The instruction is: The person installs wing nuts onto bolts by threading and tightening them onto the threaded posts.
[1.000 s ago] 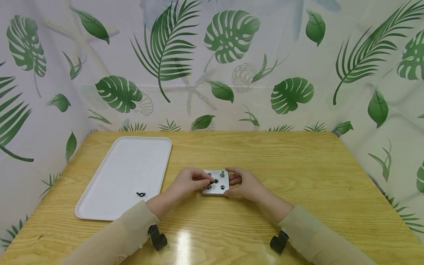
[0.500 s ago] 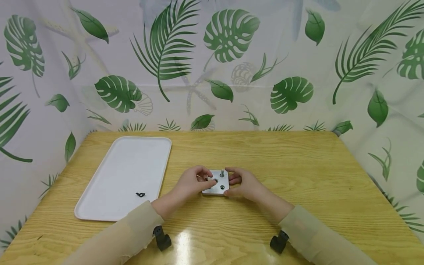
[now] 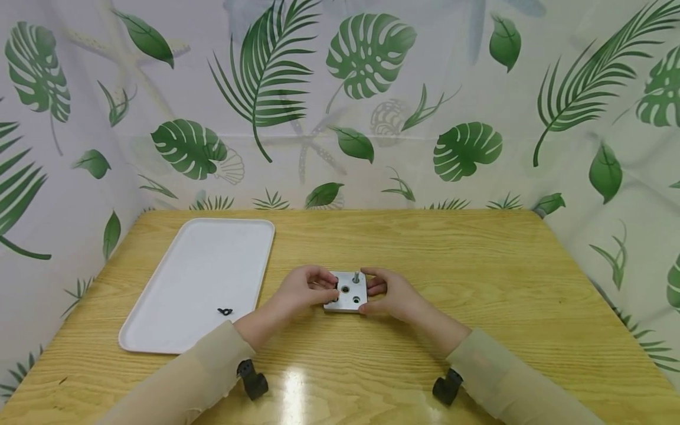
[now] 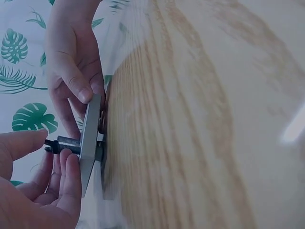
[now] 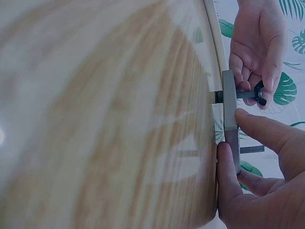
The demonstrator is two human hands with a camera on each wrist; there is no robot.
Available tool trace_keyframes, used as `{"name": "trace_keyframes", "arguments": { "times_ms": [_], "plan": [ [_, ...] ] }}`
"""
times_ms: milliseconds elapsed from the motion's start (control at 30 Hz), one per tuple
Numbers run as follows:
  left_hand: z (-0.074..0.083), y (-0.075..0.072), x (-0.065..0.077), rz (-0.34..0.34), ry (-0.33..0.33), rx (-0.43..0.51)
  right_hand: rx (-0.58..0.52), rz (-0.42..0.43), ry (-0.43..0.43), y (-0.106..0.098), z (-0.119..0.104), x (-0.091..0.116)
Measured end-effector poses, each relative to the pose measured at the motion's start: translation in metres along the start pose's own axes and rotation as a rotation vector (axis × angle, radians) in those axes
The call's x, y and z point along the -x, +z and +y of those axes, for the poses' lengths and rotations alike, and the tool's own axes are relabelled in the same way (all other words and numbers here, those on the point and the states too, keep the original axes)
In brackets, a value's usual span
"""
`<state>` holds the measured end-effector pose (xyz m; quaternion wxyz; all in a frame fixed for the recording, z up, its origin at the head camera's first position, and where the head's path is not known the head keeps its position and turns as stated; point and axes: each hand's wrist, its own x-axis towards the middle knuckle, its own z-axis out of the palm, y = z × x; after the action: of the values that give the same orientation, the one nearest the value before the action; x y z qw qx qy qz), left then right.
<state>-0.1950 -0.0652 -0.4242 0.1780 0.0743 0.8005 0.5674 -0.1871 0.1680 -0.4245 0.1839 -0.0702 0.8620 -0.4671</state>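
Observation:
A square silver metal plate (image 3: 346,304) with several holes lies flat, slightly raised over the table on bolt heads. Two threaded bolts stick up from it: a bare bolt (image 3: 356,277) at the far right corner, and a bolt (image 5: 245,95) on the left side. On this left bolt's tip sits a black wing nut (image 5: 259,93), pinched between thumb and fingers of my left hand (image 3: 301,290). My right hand (image 3: 397,296) grips the plate's right edge, thumb in front and fingers behind. Left fingers partly cover the wing nut in the head view.
To the left lies a white tray (image 3: 212,254) with another black wing nut (image 3: 225,311) near its front right. The wooden table (image 3: 478,265) reaches back to a leaf-print cloth (image 3: 404,177). Dark wrist cameras hang under both sleeves.
My left thumb has swung across toward the plate's middle and back to the left, the fingers shifting around the wing nut. The right hand and plate have stayed in place.

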Motion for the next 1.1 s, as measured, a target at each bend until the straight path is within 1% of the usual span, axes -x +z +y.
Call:
{"name": "trace_keyframes", "arguments": {
  "times_ms": [167,267,333,400,533,667,833,967,1100],
  "plan": [
    [-0.001,-0.002,0.000,-0.029,0.011,0.039,-0.008,-0.003,0.007,-0.001,-0.002,0.000],
    [0.000,-0.001,-0.001,-0.028,-0.007,0.062,-0.009,-0.005,0.006,-0.003,-0.003,0.000],
    [0.001,-0.001,-0.002,-0.021,-0.015,0.058,-0.010,-0.004,0.006,-0.003,-0.003,-0.001],
    [0.003,0.001,-0.002,-0.003,-0.021,0.043,-0.011,-0.005,0.003,-0.003,-0.004,-0.001],
    [0.007,0.005,-0.002,0.032,-0.010,-0.045,-0.014,-0.006,0.011,-0.004,-0.004,-0.002],
    [0.012,0.008,-0.002,0.039,0.013,-0.115,-0.015,-0.013,0.013,-0.005,-0.005,-0.001],
    [0.013,0.006,-0.001,0.021,0.004,-0.085,-0.017,-0.020,0.013,-0.006,-0.006,0.000],
    [0.014,0.001,0.000,-0.009,-0.010,-0.044,-0.013,-0.020,0.021,-0.006,-0.007,0.001],
    [0.013,-0.005,0.000,-0.024,-0.017,-0.013,-0.005,-0.021,0.025,-0.006,-0.007,0.001]
  ]
}}
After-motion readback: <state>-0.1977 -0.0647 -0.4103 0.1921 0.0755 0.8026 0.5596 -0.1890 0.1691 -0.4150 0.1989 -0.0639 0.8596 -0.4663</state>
